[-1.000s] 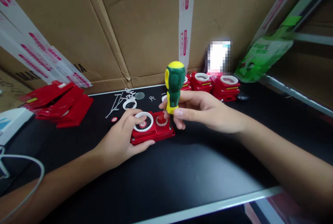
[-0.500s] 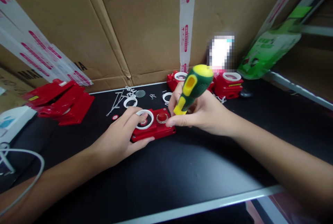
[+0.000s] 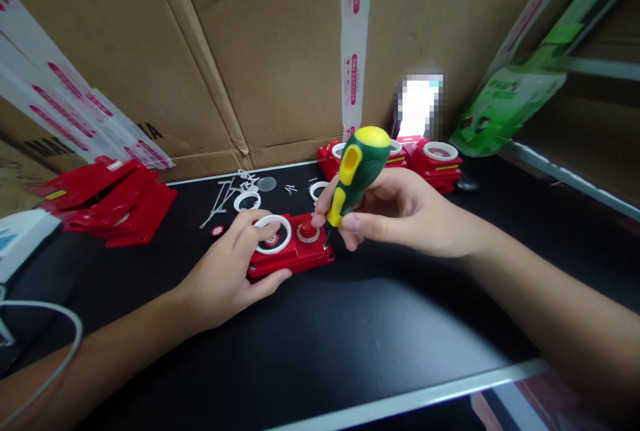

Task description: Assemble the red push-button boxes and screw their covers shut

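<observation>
A red box-shaped device (image 3: 300, 259) with a white ring (image 3: 289, 234) and a red round knob lies on the black table. My left hand (image 3: 233, 264) grips its left end, one finger inside the ring and the thumb along the front side. Between the thumb and fingers of my right hand (image 3: 395, 214) is a green and yellow screwdriver (image 3: 367, 157), tilted, its handle end up. The thin shaft reaches down to the device's right front corner, where a small screw shows. Whether the tip sits in the screw head is too small to tell.
Stacked red housings (image 3: 143, 207) stand at the left; more red devices (image 3: 440, 167) are at the back right, before a bright phone (image 3: 420, 104). Loose white rings (image 3: 247, 201), small screws and white cords lie behind the device. A cardboard box (image 3: 290, 51) walls the back. A green pouch (image 3: 505, 107) leans right.
My right hand has shifted the screwdriver slightly left in view, and its shaft now shows at the device's right front corner. My left hand keeps its hold on the device.
</observation>
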`<state>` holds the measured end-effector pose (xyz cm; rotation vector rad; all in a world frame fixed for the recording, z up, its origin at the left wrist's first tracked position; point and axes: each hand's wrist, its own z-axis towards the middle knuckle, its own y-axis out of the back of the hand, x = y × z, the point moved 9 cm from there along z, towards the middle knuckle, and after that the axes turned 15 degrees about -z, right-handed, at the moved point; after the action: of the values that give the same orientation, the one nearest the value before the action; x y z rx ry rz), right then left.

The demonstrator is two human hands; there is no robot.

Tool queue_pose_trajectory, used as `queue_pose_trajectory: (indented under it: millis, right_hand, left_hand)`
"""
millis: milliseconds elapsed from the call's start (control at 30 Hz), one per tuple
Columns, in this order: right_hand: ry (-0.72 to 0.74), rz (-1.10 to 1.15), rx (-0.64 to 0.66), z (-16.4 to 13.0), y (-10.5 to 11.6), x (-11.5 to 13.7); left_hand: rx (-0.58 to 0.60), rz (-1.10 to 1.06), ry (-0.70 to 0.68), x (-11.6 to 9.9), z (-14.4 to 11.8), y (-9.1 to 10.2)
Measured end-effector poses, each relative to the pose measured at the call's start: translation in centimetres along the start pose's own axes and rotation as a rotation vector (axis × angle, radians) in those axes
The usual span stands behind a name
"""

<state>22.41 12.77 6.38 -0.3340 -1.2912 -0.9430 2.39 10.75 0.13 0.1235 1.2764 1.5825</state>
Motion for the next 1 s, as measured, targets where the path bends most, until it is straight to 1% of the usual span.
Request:
queue_pose_trajectory:
  millis: [100,167,267,333,400,467,567,700,833,900,1000]
  right_hand:
    - [0.007,-0.033,-0.025,0.1,-0.1,-0.3]
    - [0.003,-0.075,-0.095,0.2,0.1,-0.5]
    - [-0.043,-0.095,-0.225,0.2,0.2,-1.1]
    - [-0.058,-0.091,-0.269,0.1,0.0,-1.5]
    - [-0.053,-0.084,-0.282,0.1,-0.2,-1.6]
    - [-0.049,-0.053,-0.263,0.0,-0.3,-1.6]
    - [-0.031,-0.025,-0.180,0.0,-0.1,-1.0]
    - [0.011,-0.075,-0.082,0.0,0.1,-0.1]
    - [-0.006,-0.134,-0.012,-0.1,-0.3,-0.3]
    - [-0.006,-0.165,-0.005,-0.1,-0.4,-0.4]
    - [-0.003,-0.219,-0.058,0.0,-0.3,-0.4]
  left_hand:
    - [0.003,0.004,0.007,-0.1,0.0,0.0]
    - [0.000,0.004,0.009,-0.2,0.0,-0.1]
    - [-0.004,0.010,0.004,-0.3,0.1,-0.2]
    - [0.001,0.008,-0.002,-0.4,0.1,-0.2]
    - [0.004,0.008,-0.014,-0.6,0.1,-0.2]
    - [0.002,0.015,-0.021,-0.7,0.2,-0.2]
    - [-0.004,0.016,-0.014,-0.6,0.1,-0.3]
    - [-0.008,0.003,-0.001,-0.4,-0.1,-0.4]
    - [0.004,-0.005,0.011,-0.3,-0.1,-0.4]
    - [0.001,-0.010,0.012,-0.3,0.0,-0.3]
    - [-0.002,-0.012,0.004,-0.4,0.0,-0.3]
